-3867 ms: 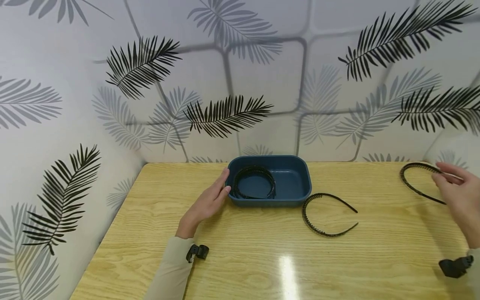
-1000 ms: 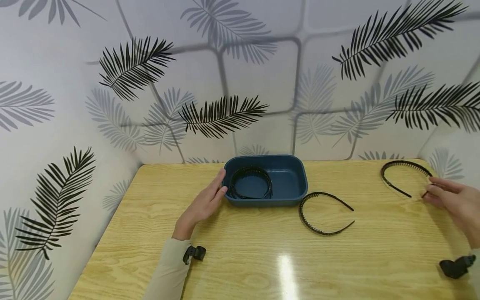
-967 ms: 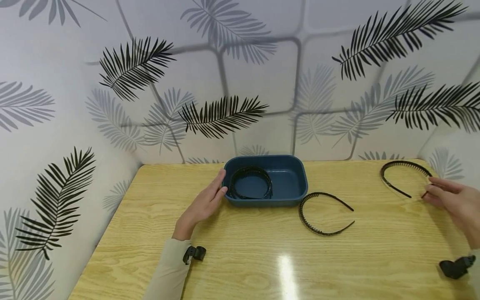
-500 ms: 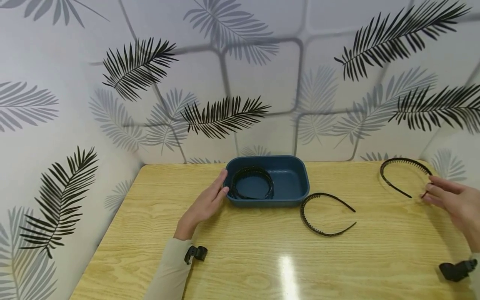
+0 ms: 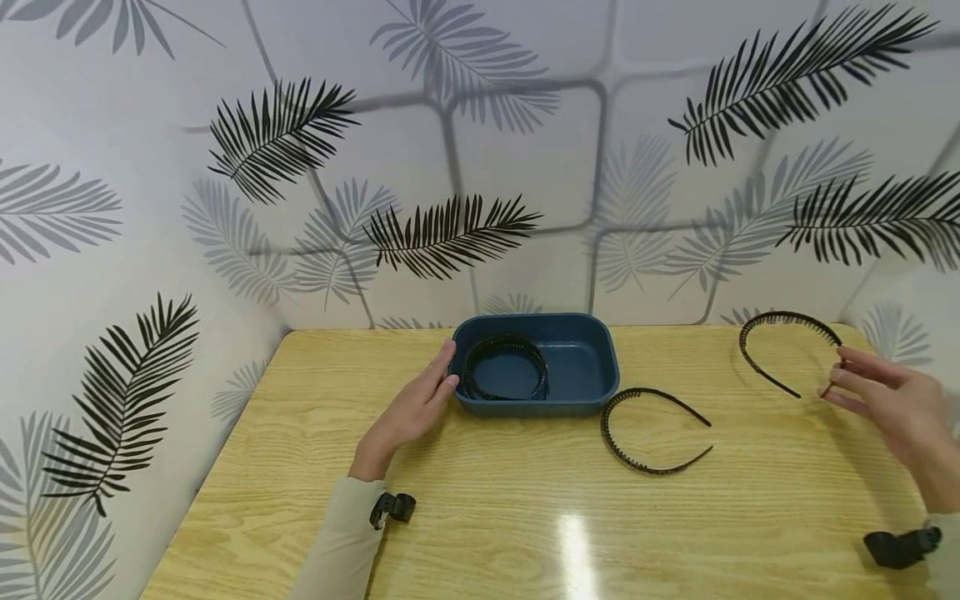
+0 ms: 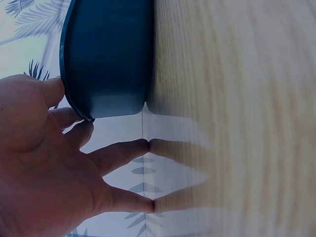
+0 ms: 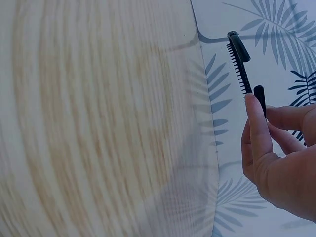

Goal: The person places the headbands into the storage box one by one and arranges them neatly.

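Note:
In the head view my right hand (image 5: 892, 400) pinches a black toothed headband (image 5: 787, 315) by one arm, at the far right. The right wrist view shows the headband (image 7: 238, 61) raised off the table, its comb teeth facing the tabletop side. My left hand (image 5: 416, 404) rests against the left end of a blue plastic basin (image 5: 600, 400), fingers mostly straight. In the left wrist view, thumb and fingertips touch its rim while two fingers (image 6: 121, 153) reach down to the table. Several black headbands (image 5: 506, 392) lie stacked in the basin's left half.
Another black headband (image 5: 645, 467) lies flat on the wooden table (image 5: 480, 517), just right of the basin's front corner, its ends pointing right. A wall (image 5: 525, 167) with leaf patterns stands behind the table's back edge and along its left side.
My right hand has moved left with the headband, which is now turned with its open ends toward me and raised higher. My left hand and the basin stay put.

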